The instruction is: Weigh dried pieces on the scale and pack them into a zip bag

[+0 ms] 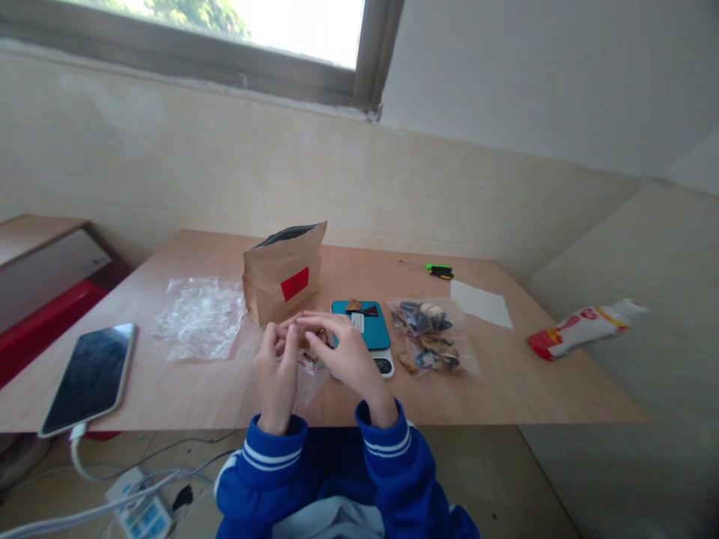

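Note:
My left hand [276, 368] and my right hand [344, 350] meet above the near edge of the wooden table [505, 374], fingers pinched on the top of a small clear plastic bag [310, 372] that hangs between them. Something brown shows inside it, too small to name. Just behind my hands stands an open brown paper bag [284, 273] with a red label. A teal kitchen scale [371, 329] sits right of my hands with a few dark pieces on it. Both sleeves are blue with white stripes.
Two filled clear bags [430, 333] lie right of the scale. Empty clear bags [199, 316] lie at the left, and a phone [90, 376] on a cable at the left edge. A white paper [481, 303], a green-handled tool [439, 270] and a red-white packet [584, 327] are at the right.

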Motion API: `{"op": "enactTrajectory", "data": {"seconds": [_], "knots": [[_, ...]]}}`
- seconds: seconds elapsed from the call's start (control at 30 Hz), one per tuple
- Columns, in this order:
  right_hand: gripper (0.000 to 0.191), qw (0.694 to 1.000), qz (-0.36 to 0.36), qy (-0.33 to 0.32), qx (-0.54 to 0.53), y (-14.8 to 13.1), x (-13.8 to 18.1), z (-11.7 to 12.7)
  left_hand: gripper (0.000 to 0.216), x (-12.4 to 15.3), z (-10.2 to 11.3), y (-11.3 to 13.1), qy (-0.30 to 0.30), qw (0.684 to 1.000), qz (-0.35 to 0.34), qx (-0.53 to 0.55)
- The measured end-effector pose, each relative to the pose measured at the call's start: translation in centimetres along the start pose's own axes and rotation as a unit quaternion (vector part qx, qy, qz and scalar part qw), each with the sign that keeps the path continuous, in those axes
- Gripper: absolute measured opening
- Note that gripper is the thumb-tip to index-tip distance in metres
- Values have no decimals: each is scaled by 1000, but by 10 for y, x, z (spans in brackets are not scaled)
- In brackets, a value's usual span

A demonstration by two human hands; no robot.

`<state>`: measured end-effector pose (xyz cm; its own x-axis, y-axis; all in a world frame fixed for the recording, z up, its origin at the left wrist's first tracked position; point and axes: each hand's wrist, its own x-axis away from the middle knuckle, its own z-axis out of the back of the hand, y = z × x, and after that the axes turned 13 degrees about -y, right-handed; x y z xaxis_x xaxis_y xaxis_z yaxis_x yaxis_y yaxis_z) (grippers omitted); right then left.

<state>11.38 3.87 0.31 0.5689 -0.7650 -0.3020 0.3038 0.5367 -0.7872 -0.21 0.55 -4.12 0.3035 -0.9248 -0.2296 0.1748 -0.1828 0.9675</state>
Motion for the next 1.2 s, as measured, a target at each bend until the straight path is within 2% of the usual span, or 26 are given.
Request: {"op": "enactTrajectory", "data": {"seconds": [0.1, 0.2, 0.33, 0.47, 0.77, 0.83, 0.93, 1.0, 1.03, 1.13, 1.2], "knots": [[23, 997, -8, 73, -2, 23, -5, 3, 33, 0, 0, 0, 24, 999, 5, 38], [27, 981, -69, 154, 100, 66, -7, 10, 34, -2, 0, 0, 41, 996, 4, 80], [35, 958, -149, 127, 208, 114, -7, 18, 31, -3, 2, 2, 50, 994, 11, 101], [28, 956, -157, 118, 218, 126, -4, 23, 30, -3, 2, 3, 50, 991, 13, 124], [21, 946, -177, 190, 192, 123, 9, 32, 31, -3, 2, 4, 47, 992, 8, 114], [19, 952, -178, 207, 136, 113, 10, 35, 32, -2, 1, 4, 44, 992, 9, 121], [20, 968, -140, 210, -22, 85, 10, 35, 33, -2, -3, 1, 41, 989, 13, 142], [20, 976, -94, 166, -100, 62, 10, 32, 32, -2, -5, -1, 38, 987, 18, 155], [20, 983, -72, 125, -117, 50, 9, 30, 32, -2, -6, -2, 36, 986, 22, 159], [22, 996, -10, -3, -93, 24, 9, 25, 30, -3, -7, -3, 19, 985, 27, 172], [26, 998, 11, -8, -59, 20, 10, 23, 30, -4, -7, -3, 9, 981, 29, 193]]}}
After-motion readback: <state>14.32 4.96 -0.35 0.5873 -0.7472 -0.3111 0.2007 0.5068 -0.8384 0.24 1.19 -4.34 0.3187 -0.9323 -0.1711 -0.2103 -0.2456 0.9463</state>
